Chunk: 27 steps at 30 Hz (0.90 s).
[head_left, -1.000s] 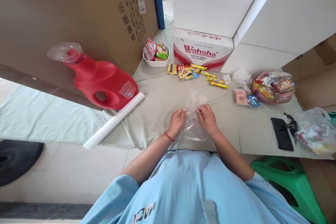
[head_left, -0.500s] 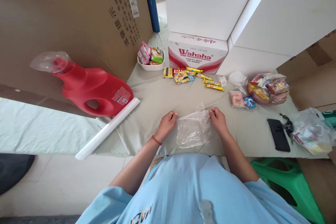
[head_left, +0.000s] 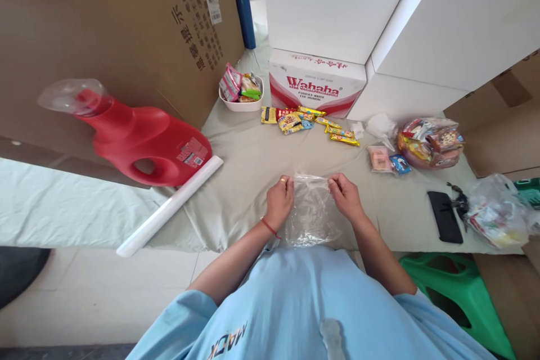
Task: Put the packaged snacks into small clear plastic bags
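Note:
A clear plastic bag (head_left: 313, 211) is stretched between my two hands over the near part of the table. My left hand (head_left: 280, 199), with a ring and a red wrist cord, pinches its upper left corner. At the upper right corner, the fingers of my right hand (head_left: 345, 196) are closed on the film. The bag's top edge runs fairly straight between them, while its lower part hangs wrinkled toward my shirt. Beyond the hands lie several small yellow snack packets (head_left: 291, 121) and yellow snack sticks (head_left: 341, 134).
At left stand a red jug (head_left: 147, 138) and a white roll (head_left: 172, 205). A white bowl of snacks (head_left: 242, 106) sits by the Wahaha box (head_left: 316, 83). To the right are a round snack-filled container (head_left: 432, 146), a pink packet (head_left: 379, 158), a black phone (head_left: 445, 216) and a plastic bag (head_left: 498, 211).
My left hand has moved right and slightly up, and my right hand slightly left. The clear bag's top edge now lies straighter between them, and its lower part reaches closer to my body.

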Each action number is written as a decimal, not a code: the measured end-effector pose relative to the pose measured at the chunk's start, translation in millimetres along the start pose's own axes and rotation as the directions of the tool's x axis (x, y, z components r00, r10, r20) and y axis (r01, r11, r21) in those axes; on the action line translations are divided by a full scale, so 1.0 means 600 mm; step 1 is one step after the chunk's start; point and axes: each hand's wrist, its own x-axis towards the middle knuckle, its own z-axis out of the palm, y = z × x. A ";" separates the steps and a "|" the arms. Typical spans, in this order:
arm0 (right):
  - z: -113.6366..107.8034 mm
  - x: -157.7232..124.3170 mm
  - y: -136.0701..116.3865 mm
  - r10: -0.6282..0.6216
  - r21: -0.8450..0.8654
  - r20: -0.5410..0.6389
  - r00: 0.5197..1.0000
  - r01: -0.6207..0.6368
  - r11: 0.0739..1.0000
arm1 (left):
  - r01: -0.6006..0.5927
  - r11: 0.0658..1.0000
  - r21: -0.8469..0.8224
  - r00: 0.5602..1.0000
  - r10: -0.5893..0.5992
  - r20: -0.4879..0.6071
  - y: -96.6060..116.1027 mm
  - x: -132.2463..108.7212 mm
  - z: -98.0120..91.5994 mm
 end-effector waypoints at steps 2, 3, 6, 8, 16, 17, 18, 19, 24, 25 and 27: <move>-0.003 -0.010 0.003 0.015 -0.004 -0.009 1.000 -0.015 1.000 | -0.002 0.999 -0.042 1.000 0.001 -0.031 -0.008 0.006 -0.007; -0.005 -0.015 0.007 0.031 -0.003 -0.018 0.999 -0.031 1.000 | -0.007 0.998 -0.056 0.999 0.004 -0.043 -0.012 0.008 -0.011; -0.011 -0.026 0.023 0.085 0.022 -0.044 0.995 -0.084 0.996 | -0.009 0.997 -0.076 0.999 0.005 -0.051 -0.024 0.013 -0.021; -0.018 -0.028 0.038 0.135 0.074 -0.071 0.988 -0.130 0.989 | -0.006 0.996 -0.087 0.997 -0.001 -0.077 -0.032 0.016 -0.029; -0.043 -0.015 0.093 0.383 0.331 -0.090 0.920 -0.334 0.882 | 0.172 0.967 -0.186 0.983 -0.182 -0.035 -0.061 0.055 -0.059; -0.042 -0.014 0.097 0.388 0.317 -0.085 0.918 -0.344 0.884 | 0.182 0.967 -0.176 0.982 -0.188 -0.016 -0.063 0.063 -0.062; -0.041 -0.012 0.100 0.388 0.296 -0.083 0.918 -0.349 0.889 | 0.184 0.970 -0.161 0.982 -0.189 -0.013 -0.064 0.071 -0.064; -0.039 -0.011 0.102 0.385 0.272 -0.085 0.919 -0.350 0.896 | 0.185 0.972 -0.144 0.981 -0.190 -0.025 -0.063 0.079 -0.068; -0.024 0.001 0.107 0.341 0.156 -0.131 0.931 -0.321 0.934 | 0.129 0.992 -0.005 0.940 -0.124 -0.318 -0.040 0.081 -0.083; -0.020 0.003 0.108 0.329 0.130 -0.139 0.934 -0.312 0.941 | 0.076 0.995 0.064 0.923 -0.046 -0.381 -0.032 0.071 -0.082; -0.012 0.007 0.111 0.308 0.071 -0.142 0.941 -0.300 0.951 | -0.057 0.971 0.230 0.920 0.141 -0.366 -0.019 0.047 -0.076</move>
